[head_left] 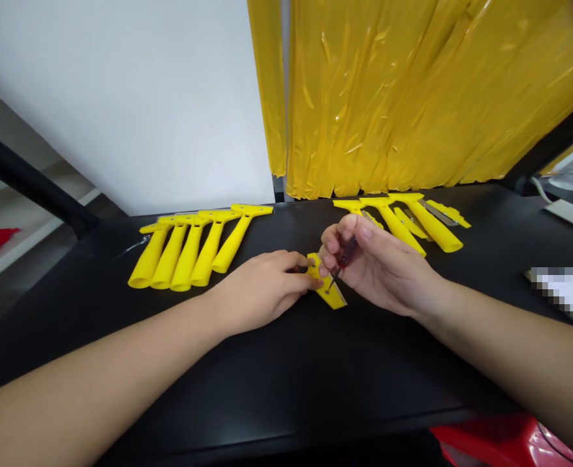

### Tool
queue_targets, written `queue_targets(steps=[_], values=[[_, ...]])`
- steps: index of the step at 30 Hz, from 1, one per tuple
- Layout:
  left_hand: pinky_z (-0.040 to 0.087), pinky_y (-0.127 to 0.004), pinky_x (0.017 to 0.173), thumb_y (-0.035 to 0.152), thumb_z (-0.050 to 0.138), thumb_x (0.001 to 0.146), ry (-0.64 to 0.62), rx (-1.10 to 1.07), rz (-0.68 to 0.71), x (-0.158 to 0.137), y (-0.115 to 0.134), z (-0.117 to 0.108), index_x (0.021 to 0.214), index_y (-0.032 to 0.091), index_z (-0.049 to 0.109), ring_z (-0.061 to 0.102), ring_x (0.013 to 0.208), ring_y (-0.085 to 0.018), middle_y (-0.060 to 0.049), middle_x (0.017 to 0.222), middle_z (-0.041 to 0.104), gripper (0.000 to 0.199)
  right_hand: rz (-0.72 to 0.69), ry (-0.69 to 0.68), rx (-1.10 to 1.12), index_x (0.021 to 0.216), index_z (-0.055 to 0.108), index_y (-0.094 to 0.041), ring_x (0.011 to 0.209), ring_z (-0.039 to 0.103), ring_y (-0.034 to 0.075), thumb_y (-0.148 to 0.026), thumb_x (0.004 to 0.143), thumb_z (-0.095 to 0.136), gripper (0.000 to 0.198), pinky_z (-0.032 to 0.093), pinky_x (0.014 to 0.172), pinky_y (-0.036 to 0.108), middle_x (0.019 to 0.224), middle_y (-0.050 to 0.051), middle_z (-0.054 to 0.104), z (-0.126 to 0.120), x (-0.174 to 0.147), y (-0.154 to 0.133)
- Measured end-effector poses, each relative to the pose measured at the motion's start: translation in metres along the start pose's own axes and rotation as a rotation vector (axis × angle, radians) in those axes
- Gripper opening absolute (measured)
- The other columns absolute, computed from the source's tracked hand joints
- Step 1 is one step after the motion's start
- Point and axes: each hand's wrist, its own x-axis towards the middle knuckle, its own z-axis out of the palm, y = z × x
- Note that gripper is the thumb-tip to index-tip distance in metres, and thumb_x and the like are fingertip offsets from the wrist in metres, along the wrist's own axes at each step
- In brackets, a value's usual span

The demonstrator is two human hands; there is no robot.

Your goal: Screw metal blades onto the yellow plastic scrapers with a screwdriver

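Near the middle of the black table, my left hand [262, 288] grips a yellow scraper [334, 298] by its head, with its handle hidden behind the fingers. A metal blade edge shows along the scraper's right side. My right hand [378, 263] is closed around a small screwdriver [347, 251] with a dark reddish handle. The screwdriver slants down to the left, and its tip meets a screw on the scraper's face. Several yellow scrapers [184, 253] lie in a row to the left of my hands.
More yellow scrapers [435, 224] with loose yellow head pieces [444, 213] and blades lie at the back right of the black table [267, 395]. Behind stand a white panel [170, 97] and yellow plastic sheeting [388, 97]. A red object [495, 441] is below the front edge.
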Motion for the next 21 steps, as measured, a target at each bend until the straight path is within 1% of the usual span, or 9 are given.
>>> queue_targets(steps=[3,5,6,9,12,14,16,18,21], values=[[0.06,-0.037,0.094,0.017,0.054,0.107,-0.003,-0.007,-0.007,0.0004,0.0005,-0.0004,0.123,0.026,0.079,0.072,0.11,-0.022,-0.009,0.131,0.073,0.031,0.038,-0.045,-0.014,0.08,0.06,-0.022,0.063,0.044,0.013,-0.05,0.108,0.061,0.04,0.053,0.076,0.033,0.069,-0.003,0.046,-0.002,0.0008,-0.0011],[0.06,-0.037,0.094,0.018,0.054,0.107,-0.008,-0.008,-0.011,0.0006,0.0006,-0.0008,0.122,0.026,0.079,0.072,0.109,-0.022,-0.009,0.129,0.073,0.031,0.051,-0.046,-0.01,0.083,0.061,-0.023,0.057,0.035,0.013,-0.054,0.109,0.057,0.04,0.051,0.072,0.033,0.061,-0.006,0.035,-0.0027,-0.0003,-0.001],[0.06,-0.037,0.093,0.018,0.054,0.107,-0.011,-0.008,-0.012,0.0006,0.0004,-0.001,0.121,0.026,0.079,0.072,0.108,-0.022,-0.009,0.128,0.073,0.03,0.046,-0.037,-0.005,0.088,0.062,-0.025,0.057,0.034,0.014,-0.056,0.108,0.059,0.037,0.051,0.072,0.033,0.061,-0.007,0.034,-0.0026,-0.0011,-0.0007],[0.06,-0.036,0.092,0.018,0.054,0.107,-0.013,-0.01,-0.01,0.0,-0.0004,-0.0007,0.118,0.024,0.08,0.072,0.107,-0.022,-0.009,0.125,0.074,0.029,0.022,-0.013,0.016,0.099,0.059,-0.028,0.066,0.043,0.015,-0.051,0.102,0.071,0.026,0.051,0.076,0.033,0.072,-0.005,0.045,-0.0018,-0.0022,0.0004],[0.06,-0.036,0.094,0.018,0.055,0.107,-0.002,-0.011,0.0,-0.0009,-0.0013,0.0,0.117,0.024,0.079,0.072,0.109,-0.022,-0.009,0.127,0.074,0.027,0.006,0.0,-0.003,0.094,0.061,-0.025,0.08,0.054,0.017,-0.042,0.102,0.072,0.022,0.052,0.08,0.034,0.089,0.0,0.058,-0.0018,-0.0009,0.0006],[0.06,-0.036,0.095,0.017,0.055,0.106,-0.002,-0.013,-0.001,-0.0012,-0.0015,0.0001,0.119,0.024,0.079,0.072,0.11,-0.022,-0.009,0.128,0.074,0.028,0.015,-0.019,-0.02,0.088,0.063,-0.023,0.078,0.054,0.017,-0.046,0.105,0.067,0.029,0.052,0.078,0.035,0.084,0.001,0.056,-0.0027,0.0,0.0003],[0.06,-0.036,0.095,0.017,0.055,0.106,-0.013,-0.017,-0.008,-0.001,-0.0013,-0.0003,0.119,0.024,0.079,0.072,0.11,-0.022,-0.009,0.129,0.074,0.028,0.035,-0.053,-0.017,0.085,0.063,-0.023,0.066,0.047,0.016,-0.055,0.106,0.063,0.038,0.052,0.075,0.035,0.069,-0.003,0.045,-0.0037,-0.0001,0.0002],[0.06,-0.035,0.095,0.016,0.055,0.106,-0.023,-0.018,-0.016,-0.0006,-0.0008,-0.0009,0.118,0.025,0.079,0.072,0.11,-0.021,-0.009,0.128,0.074,0.028,0.035,-0.063,-0.008,0.091,0.063,-0.025,0.06,0.039,0.015,-0.06,0.103,0.066,0.037,0.051,0.074,0.034,0.064,-0.006,0.035,-0.0041,-0.001,0.0002],[0.06,-0.035,0.095,0.015,0.056,0.106,-0.018,-0.014,-0.011,-0.0001,-0.0004,-0.0013,0.119,0.025,0.079,0.072,0.11,-0.021,-0.009,0.128,0.074,0.029,0.021,-0.027,-0.005,0.096,0.057,-0.027,0.067,0.044,0.015,-0.051,0.099,0.076,0.03,0.051,0.077,0.033,0.072,-0.005,0.045,-0.0032,-0.0015,0.0005]])
